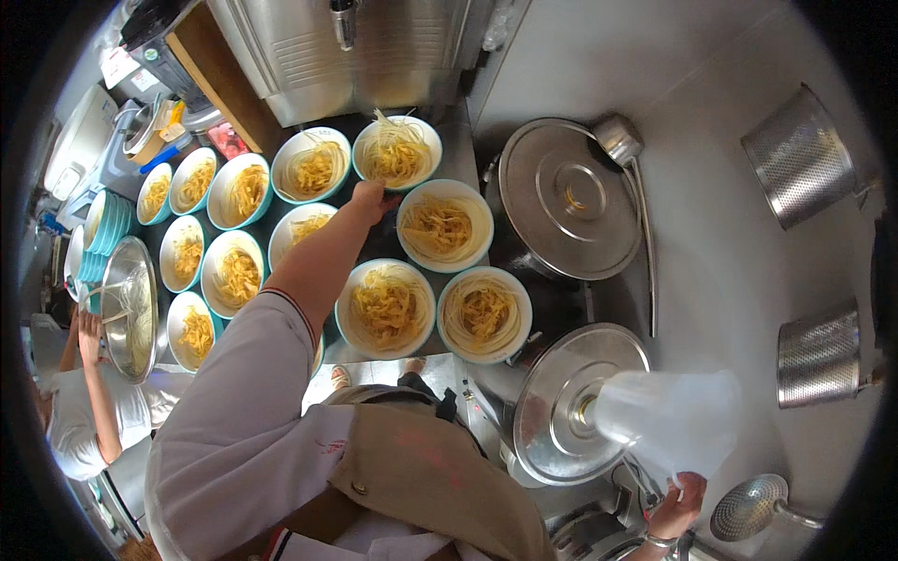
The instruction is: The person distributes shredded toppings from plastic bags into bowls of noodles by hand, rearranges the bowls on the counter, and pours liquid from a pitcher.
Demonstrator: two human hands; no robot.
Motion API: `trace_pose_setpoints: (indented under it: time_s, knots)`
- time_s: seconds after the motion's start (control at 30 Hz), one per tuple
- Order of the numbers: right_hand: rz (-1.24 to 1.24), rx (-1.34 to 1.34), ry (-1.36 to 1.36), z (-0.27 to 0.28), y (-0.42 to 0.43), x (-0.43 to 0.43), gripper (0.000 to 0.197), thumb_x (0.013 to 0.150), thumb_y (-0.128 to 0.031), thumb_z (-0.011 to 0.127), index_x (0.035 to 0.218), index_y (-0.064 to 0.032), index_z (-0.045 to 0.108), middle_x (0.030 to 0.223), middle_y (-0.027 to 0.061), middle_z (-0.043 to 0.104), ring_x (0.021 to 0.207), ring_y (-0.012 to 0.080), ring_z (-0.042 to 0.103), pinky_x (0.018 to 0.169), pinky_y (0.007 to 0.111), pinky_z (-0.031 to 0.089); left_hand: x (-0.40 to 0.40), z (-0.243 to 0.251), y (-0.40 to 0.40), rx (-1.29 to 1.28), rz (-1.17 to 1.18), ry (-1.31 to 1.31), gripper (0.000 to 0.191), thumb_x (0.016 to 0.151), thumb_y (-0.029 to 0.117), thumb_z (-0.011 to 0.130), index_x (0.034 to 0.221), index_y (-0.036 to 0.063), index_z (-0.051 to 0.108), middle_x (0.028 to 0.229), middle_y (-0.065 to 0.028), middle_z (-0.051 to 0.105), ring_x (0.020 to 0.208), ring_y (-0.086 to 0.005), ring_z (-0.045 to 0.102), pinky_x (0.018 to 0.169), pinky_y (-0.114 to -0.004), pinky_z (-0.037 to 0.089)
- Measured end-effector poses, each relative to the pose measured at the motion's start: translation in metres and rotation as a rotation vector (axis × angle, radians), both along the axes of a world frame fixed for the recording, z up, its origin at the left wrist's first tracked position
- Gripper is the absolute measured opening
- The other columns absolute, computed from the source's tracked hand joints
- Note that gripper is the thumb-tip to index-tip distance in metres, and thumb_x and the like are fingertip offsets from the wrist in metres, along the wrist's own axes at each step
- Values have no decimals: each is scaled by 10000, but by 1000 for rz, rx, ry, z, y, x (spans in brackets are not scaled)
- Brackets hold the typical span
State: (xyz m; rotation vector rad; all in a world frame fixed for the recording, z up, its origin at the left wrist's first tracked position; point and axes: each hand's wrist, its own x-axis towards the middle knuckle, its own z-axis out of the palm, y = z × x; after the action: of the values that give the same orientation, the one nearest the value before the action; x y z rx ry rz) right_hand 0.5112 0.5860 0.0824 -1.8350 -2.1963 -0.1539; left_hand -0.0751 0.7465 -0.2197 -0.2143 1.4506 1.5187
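My left hand (pixel 373 200) is at the near edge of a white-and-turquoise bowl of noodles (pixel 397 151) with yellow shreds on top, its fingers against the rim and partly hidden. Beside it stands another filled bowl (pixel 446 224); two more, a noodle bowl (pixel 385 308) and a noodle bowl (pixel 485 314), stand nearer to me. At the lower right, my right hand (pixel 679 494) grips a translucent plastic container (pixel 670 414), tilted over a lidded steel pot (pixel 561 428). More filled bowls (pixel 238 193) stand in rows on the left, partly behind my left arm.
A co-worker's hand (pixel 90 336) is at a steel basin of noodles (pixel 133 315) on the far left, near stacked bowls (pixel 109 224). Right of the bowls stands a second lidded pot (pixel 540 203) with a ladle (pixel 642 203). Perforated strainers (pixel 800 161) and a skimmer (pixel 751 508) are by the wall.
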Motion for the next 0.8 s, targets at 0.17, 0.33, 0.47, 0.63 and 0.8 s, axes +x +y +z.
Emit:
trace_pose_setpoints:
  time_s: [0.17, 0.33, 0.47, 0.63, 0.8]
  knots:
    - [136, 215, -24, 24, 31, -15, 141, 689, 32, 582, 824, 8, 546, 851, 151, 556, 777, 301, 538, 679, 376, 444, 6, 15, -19, 66, -64, -112, 376, 862, 186, 478, 1144, -43, 379, 1033, -195, 485, 859, -276, 566, 669, -315, 532]
    - [324, 181, 188, -21, 137, -99, 88, 712, -5, 587, 797, -11, 563, 804, 135, 555, 756, 296, 540, 656, 356, 438, 8, 40, -71, 20, -91, 91, 424, 848, 220, 506, 1178, -8, 367, 1046, -181, 460, 840, -271, 562, 706, -329, 507]
    - [424, 177, 191, -62, 211, -144, 99, 752, -91, 595, 824, -35, 556, 800, 117, 551, 708, 276, 547, 618, 352, 442, 21, 82, -118, 149, -264, 111, 376, 867, 236, 475, 1175, 33, 407, 994, -147, 510, 836, -244, 565, 700, -314, 502]
    - [424, 8, 186, -66, 242, -175, 142, 756, -123, 596, 868, -51, 547, 830, 108, 539, 696, 269, 547, 621, 360, 439, 29, 131, -202, 153, -305, 148, 336, 899, 253, 420, 1149, 29, 443, 932, -115, 545, 791, -180, 572, 714, -276, 490]
    - [453, -47, 103, -57, 238, -177, 296, 750, -100, 597, 1030, -52, 518, 990, 126, 528, 881, 286, 526, 696, 344, 456, 33, 139, -280, 136, -245, 156, 341, 924, 249, 356, 1138, -7, 424, 931, -128, 567, 795, -183, 589, 694, -270, 500]
